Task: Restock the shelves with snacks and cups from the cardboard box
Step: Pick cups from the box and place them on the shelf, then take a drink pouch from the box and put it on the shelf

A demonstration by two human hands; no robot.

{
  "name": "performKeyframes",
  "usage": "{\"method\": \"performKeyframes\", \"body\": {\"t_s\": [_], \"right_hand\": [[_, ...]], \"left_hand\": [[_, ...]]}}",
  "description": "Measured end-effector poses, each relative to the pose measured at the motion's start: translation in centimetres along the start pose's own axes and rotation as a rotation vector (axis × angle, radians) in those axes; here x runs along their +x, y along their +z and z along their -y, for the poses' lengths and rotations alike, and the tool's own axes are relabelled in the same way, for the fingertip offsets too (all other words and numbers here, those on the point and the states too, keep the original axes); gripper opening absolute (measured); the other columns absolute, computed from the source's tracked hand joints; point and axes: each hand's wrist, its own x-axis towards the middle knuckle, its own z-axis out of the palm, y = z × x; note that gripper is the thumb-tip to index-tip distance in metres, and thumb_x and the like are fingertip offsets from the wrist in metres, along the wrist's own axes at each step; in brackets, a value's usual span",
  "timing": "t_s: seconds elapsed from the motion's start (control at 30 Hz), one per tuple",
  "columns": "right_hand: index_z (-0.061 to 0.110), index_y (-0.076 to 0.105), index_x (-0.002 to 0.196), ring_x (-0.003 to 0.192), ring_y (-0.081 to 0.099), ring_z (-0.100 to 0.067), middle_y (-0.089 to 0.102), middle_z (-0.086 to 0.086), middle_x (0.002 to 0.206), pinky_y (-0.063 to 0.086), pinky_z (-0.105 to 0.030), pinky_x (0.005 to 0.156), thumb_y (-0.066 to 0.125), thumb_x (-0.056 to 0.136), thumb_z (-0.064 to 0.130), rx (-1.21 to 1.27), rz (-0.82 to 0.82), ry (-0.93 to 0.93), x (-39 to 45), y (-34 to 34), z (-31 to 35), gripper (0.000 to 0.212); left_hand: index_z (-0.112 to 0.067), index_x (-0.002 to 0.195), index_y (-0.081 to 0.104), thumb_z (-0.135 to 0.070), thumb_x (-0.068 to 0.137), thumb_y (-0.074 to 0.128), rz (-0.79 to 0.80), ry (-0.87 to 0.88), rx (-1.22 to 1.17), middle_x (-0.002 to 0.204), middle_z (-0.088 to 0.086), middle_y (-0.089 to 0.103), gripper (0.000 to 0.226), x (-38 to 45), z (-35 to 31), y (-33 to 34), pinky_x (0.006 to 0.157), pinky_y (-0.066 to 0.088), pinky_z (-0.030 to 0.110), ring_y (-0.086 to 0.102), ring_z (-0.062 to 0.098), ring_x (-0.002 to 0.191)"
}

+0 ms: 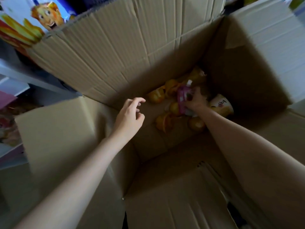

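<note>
Pink packet (183,100): lies deep at the bottom of the cardboard box (115,66), among the yellow cups; it is the item in hand, probably a snack bound for the shelves.
Right hand (195,101): reaches far down, fingers closed around the pink packet, likely to lift it out; the print is too blurred to read.
Yellow cups (156,95): lie loose and tipped on the box floor, touching one another around the packet; a pale pouch (221,103) rests just beside the right hand.
Left hand (130,116): hovers inside the box near the far wall, fingers loosely curled and holding nothing, seemingly ready for a second item.
Shelves (14,76): stand at the left, beyond the flaps; a printed carton (44,15) shows above the far flap.
</note>
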Motion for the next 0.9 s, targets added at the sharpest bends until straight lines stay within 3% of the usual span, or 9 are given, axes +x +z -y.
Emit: {"method": "performKeyframes", "body": {"t_s": [0.1, 0.17, 0.23, 0.3, 0.5, 0.63, 0.77, 0.83, 0.9], "right_hand": [[0.014, 0.028, 0.133, 0.121, 0.044, -0.036, 0.041, -0.018, 0.132, 0.04, -0.034, 0.093, 0.076, 0.072, 0.023, 0.072, 0.054, -0.12, -2.4, -0.5, 1.3, 0.078], [0.014, 0.03, 0.133, 0.117, 0.047, -0.03, 0.044, -0.015, 0.129, 0.038, -0.027, 0.085, 0.077, 0.071, 0.022, 0.087, 0.085, -0.284, -4.9, -1.3, 2.8, 0.078], [0.013, 0.032, 0.132, 0.113, 0.048, -0.024, 0.047, -0.011, 0.125, 0.04, -0.026, 0.085, 0.079, 0.067, 0.023, 0.1, 0.082, -0.485, -8.0, -2.0, 4.2, 0.08], [0.014, 0.032, 0.134, 0.112, 0.047, -0.019, 0.046, -0.008, 0.124, 0.044, -0.029, 0.09, 0.079, 0.066, 0.024, 0.082, 0.098, -0.66, -11.0, -2.6, 5.4, 0.083], [0.015, 0.032, 0.138, 0.115, 0.05, -0.015, 0.05, -0.001, 0.124, 0.044, -0.029, 0.095, 0.084, 0.063, 0.029, 0.029, 0.257, -0.75, -15.7, -5.0, 8.8, 0.092], [0.012, 0.044, 0.13, 0.11, 0.05, -0.02, 0.051, 0.001, 0.113, 0.031, -0.013, 0.081, 0.085, 0.061, 0.024, -0.088, 0.164, -0.895, -19.9, -3.7, 13.0, 0.081], [0.016, 0.043, 0.129, 0.107, 0.049, -0.019, 0.051, 0.004, 0.111, 0.035, -0.02, 0.083, 0.083, 0.062, 0.027, -0.083, 0.121, -1.015, -25.6, -0.1, 18.3, 0.079], [0.019, 0.041, 0.128, 0.108, 0.05, -0.021, 0.054, -0.004, 0.114, 0.041, -0.031, 0.088, 0.081, 0.062, 0.03, -0.076, 0.095, -1.032, -28.7, 2.6, 20.8, 0.078], [0.018, 0.043, 0.123, 0.103, 0.052, -0.022, 0.055, -0.006, 0.112, 0.042, -0.032, 0.083, 0.079, 0.062, 0.031, -0.02, 0.042, -1.016, -31.9, 5.7, 23.2, 0.072]], "left_hand": [[-0.014, 0.121, 0.052, -0.006, 0.086, 0.055, -0.006, -0.081, -0.101, 0.108, 0.004, 0.052, 0.036, 0.4, -1.0, 0.1, 0.078, 0.043, 0.023, 0.055, 0.014, 0.086], [-0.018, 0.124, 0.048, -0.022, 0.089, 0.057, 0.049, -0.272, -0.273, 0.112, 0.002, 0.055, 0.036, 0.9, -2.1, 0.0, 0.083, 0.045, 0.026, 0.057, 0.016, 0.092], [-0.024, 0.123, 0.045, -0.04, 0.086, 0.058, 0.148, -0.465, -0.523, 0.115, 0.0, 0.057, 0.042, 1.1, -3.3, -0.3, 0.085, 0.051, 0.034, 0.058, 0.017, 0.102], [-0.026, 0.117, 0.049, -0.045, 0.081, 0.065, 0.171, -0.535, -0.695, 0.115, -0.002, 0.06, 0.044, 1.0, -3.9, -0.6, 0.083, 0.053, 0.036, 0.06, 0.014, 0.102], [-0.018, 0.103, 0.057, -0.032, 0.071, 0.075, -0.069, -0.451, -0.593, 0.107, 0.002, 0.064, 0.04, -1.0, -3.4, -5.4, 0.09, 0.049, 0.032, 0.06, 0.016, 0.098], [-0.013, 0.105, 0.054, -0.039, 0.065, 0.072, -0.123, -0.375, -0.569, 0.105, 0.003, 0.062, 0.051, -3.8, -2.8, -10.6, 0.09, 0.047, 0.032, 0.059, 0.018, 0.099], [-0.024, 0.102, 0.056, -0.049, 0.06, 0.066, -0.264, -0.299, -0.57, 0.107, -0.002, 0.065, 0.051, -8.0, 0.6, -17.0, 0.092, 0.049, 0.038, 0.061, 0.017, 0.102], [-0.026, 0.096, 0.056, -0.051, 0.063, 0.069, -0.321, -0.243, -0.554, 0.103, -0.005, 0.066, 0.044, -10.7, 3.3, -20.1, 0.089, 0.049, 0.034, 0.062, 0.013, 0.1], [-0.025, 0.095, 0.057, -0.041, 0.075, 0.069, -0.326, -0.166, -0.631, 0.097, -0.009, 0.066, 0.028, -13.4, 6.2, -23.4, 0.082, 0.047, 0.021, 0.062, 0.001, 0.091]]}}
